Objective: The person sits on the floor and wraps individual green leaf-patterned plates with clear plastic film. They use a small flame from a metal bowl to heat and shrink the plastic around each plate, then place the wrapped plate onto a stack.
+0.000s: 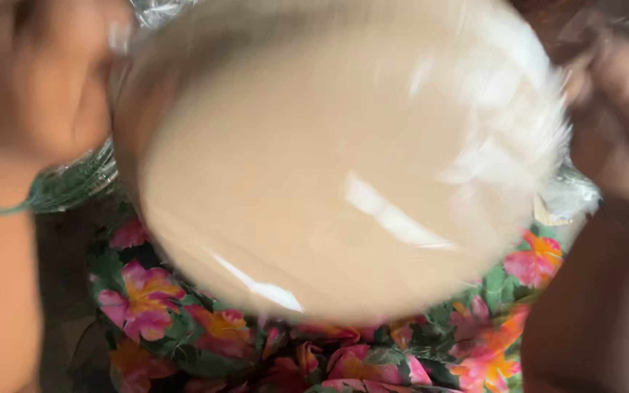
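Both hands, left hand (38, 80) and right hand (616, 116), grip a plastic-wrapped beige disc (329, 167).

Glossy smooth beige disc (329, 167) w/ clear crinkly plastic wrap (74, 182); floral cloth (183, 320).

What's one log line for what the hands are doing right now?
left hand: at rim of round tan disc | right hand: at clear plastic wrap | below: flowered cloth | picture blurred, grip unclear

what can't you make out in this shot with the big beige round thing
Head view only:
- Beige round object: motion blur hides its kind; plastic wrap glares over it.
- Left hand: blurred, grip unclear.
- Right hand: blurred, partly cut by the frame edge.
- Floral cloth: mostly covered by the object.
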{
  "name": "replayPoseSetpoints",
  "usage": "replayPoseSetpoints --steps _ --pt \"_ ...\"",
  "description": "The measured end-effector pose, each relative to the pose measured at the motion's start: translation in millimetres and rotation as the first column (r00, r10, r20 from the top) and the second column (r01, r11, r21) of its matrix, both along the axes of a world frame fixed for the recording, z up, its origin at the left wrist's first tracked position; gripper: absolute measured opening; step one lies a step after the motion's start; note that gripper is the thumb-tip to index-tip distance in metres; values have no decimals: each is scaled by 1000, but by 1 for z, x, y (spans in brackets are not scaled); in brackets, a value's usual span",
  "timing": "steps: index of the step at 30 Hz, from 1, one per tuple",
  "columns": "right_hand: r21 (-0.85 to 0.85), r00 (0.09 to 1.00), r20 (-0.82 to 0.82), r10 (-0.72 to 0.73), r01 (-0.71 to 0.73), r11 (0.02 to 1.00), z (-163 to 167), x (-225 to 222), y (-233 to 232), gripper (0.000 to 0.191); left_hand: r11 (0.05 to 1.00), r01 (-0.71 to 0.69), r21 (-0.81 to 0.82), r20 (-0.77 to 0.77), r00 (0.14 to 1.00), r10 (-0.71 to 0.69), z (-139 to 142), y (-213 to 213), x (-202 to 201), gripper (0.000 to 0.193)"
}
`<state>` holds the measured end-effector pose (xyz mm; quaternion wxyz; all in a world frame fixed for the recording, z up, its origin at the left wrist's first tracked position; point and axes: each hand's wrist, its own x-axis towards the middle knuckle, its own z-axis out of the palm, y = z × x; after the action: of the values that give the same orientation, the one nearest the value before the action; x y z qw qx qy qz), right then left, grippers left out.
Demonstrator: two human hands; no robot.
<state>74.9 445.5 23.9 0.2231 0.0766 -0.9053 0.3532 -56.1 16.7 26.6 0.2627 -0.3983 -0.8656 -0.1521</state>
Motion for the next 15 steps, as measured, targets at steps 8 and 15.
replayPoseSetpoints --steps 8,15 --pt "-768 977 117 179 -25 640 -202 -53 14 25 923 33 384 80 994 -69 -107 97 -57 8" --pt "-274 973 -225 -59 -5 962 -177 -52 12 15 900 -355 254 344 902 259 -170 108 -82 5"
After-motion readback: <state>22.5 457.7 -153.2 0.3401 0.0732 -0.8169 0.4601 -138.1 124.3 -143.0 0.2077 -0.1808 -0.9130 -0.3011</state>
